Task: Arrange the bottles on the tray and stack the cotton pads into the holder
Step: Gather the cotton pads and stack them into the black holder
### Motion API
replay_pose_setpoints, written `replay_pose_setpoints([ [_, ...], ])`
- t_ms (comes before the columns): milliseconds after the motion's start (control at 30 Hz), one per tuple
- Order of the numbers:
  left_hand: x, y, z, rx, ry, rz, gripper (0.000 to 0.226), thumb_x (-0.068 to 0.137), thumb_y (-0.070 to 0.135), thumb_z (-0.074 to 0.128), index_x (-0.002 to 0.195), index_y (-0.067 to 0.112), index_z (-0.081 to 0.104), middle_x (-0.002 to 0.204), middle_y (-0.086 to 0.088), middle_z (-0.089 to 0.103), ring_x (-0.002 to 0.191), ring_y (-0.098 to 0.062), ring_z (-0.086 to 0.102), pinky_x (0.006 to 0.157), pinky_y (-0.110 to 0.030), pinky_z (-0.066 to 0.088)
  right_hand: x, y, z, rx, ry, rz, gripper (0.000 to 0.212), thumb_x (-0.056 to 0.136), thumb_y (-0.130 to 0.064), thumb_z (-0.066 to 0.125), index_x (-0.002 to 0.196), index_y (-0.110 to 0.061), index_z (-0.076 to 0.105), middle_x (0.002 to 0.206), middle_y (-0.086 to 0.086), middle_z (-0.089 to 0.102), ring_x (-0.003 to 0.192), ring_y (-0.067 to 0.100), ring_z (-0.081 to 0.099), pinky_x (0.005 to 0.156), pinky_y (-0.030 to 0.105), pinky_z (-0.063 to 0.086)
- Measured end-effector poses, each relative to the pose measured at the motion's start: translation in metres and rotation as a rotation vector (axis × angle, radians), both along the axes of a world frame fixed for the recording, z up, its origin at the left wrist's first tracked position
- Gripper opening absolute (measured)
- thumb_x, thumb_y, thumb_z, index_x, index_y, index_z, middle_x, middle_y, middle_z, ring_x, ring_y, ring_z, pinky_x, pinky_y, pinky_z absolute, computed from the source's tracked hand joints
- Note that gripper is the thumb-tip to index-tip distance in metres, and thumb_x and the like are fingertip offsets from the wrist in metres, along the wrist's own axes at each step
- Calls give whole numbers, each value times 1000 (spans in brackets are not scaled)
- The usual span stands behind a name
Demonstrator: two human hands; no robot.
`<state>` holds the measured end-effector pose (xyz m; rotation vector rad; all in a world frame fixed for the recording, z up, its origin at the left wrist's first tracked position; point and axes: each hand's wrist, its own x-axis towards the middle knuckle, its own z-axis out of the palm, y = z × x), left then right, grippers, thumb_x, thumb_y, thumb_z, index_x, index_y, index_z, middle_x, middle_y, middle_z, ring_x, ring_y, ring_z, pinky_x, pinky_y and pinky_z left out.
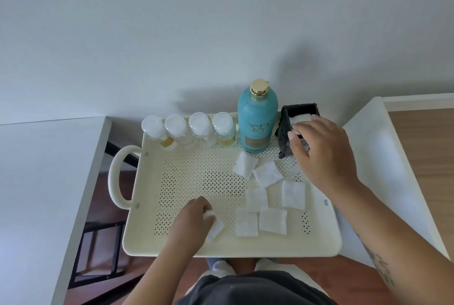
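Observation:
A cream perforated tray [186,179] carries several small clear bottles [186,130] with white caps in a row along its back edge. A tall teal bottle [257,120] with a gold cap stands to their right. The black ornate holder [287,130] sits at the back right corner with white pads inside. My right hand [324,147] reaches over the holder, fingers curled on a white pad at its opening. My left hand [194,218] pinches a cotton pad [215,228] at the tray's front. Several loose square pads [267,194] lie on the right half.
The tray has a looped handle [118,177] on the left and rests between two white surfaces [383,157]. A grey wall rises behind. Below the gap I see a brown floor and a dark metal frame [98,250]. A wood-toned panel [432,147] lies far right.

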<state>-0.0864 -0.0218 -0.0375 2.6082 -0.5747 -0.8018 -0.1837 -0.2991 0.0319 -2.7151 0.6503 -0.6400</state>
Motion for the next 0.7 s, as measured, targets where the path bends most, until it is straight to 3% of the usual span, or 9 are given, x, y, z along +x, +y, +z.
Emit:
replay_pose_setpoints([
  [167, 4, -4, 7, -135, 46, 86, 15, 88, 22, 68, 102, 22, 67, 99, 8, 63, 86, -8, 58, 69, -17, 42, -1, -1, -5, -9, 156, -19, 30, 96, -31, 55, 101, -6, 71, 96, 7, 73, 96, 29, 65, 107, 52, 36],
  [333, 8, -22, 35, -463, 292, 307, 9, 85, 26, 72, 80, 33, 68, 81, 7, 70, 56, 2, 55, 48, -12, 41, -2, 2, 1, 44, 92, -23, 26, 94, -27, 58, 107, -8, 69, 107, 6, 71, 106, 29, 63, 109, 55, 32],
  [400, 10, -36, 49, -583, 377, 360, 11, 85, 25, 73, 79, 31, 67, 81, 2, 68, 62, -6, 56, 53, -18, 43, -5, 9, 7, 55, -25, -38, 24, 93, -25, 60, 108, -9, 68, 109, 6, 70, 105, 31, 62, 102, 48, 36],
  [467, 12, -50, 63, -704, 461, 382, 12, 85, 21, 75, 80, 27, 65, 80, 0, 65, 70, -13, 56, 63, -29, 45, -11, 24, 14, 117, -124, -98, 26, 90, -28, 60, 110, -14, 66, 109, 2, 67, 103, 24, 58, 91, 32, 32],
  [533, 13, -64, 74, -800, 543, 382, 14, 84, 18, 76, 81, 23, 63, 79, 2, 65, 73, -14, 58, 68, -35, 47, -18, 41, 20, 376, -167, -133, 30, 88, -38, 60, 112, -21, 64, 108, -7, 63, 98, 8, 53, 85, 20, 32],
  [600, 13, -77, 82, -857, 614, 364, 14, 83, 18, 77, 82, 21, 63, 80, 2, 66, 75, -14, 62, 72, -34, 51, -21, 55, 26, 801, -127, -123, 33, 85, -53, 63, 110, -32, 64, 104, -17, 65, 96, -5, 55, 81, 12, 39],
  [700, 10, -93, 89, -917, 697, 338, 16, 81, 18, 77, 84, 16, 62, 85, -3, 66, 78, -15, 65, 72, -31, 55, -25, 60, 29, 1220, -92, -105, 37, 72, -61, 65, 103, -40, 67, 98, -18, 71, 90, -2, 64, 77, 22, 47],
])
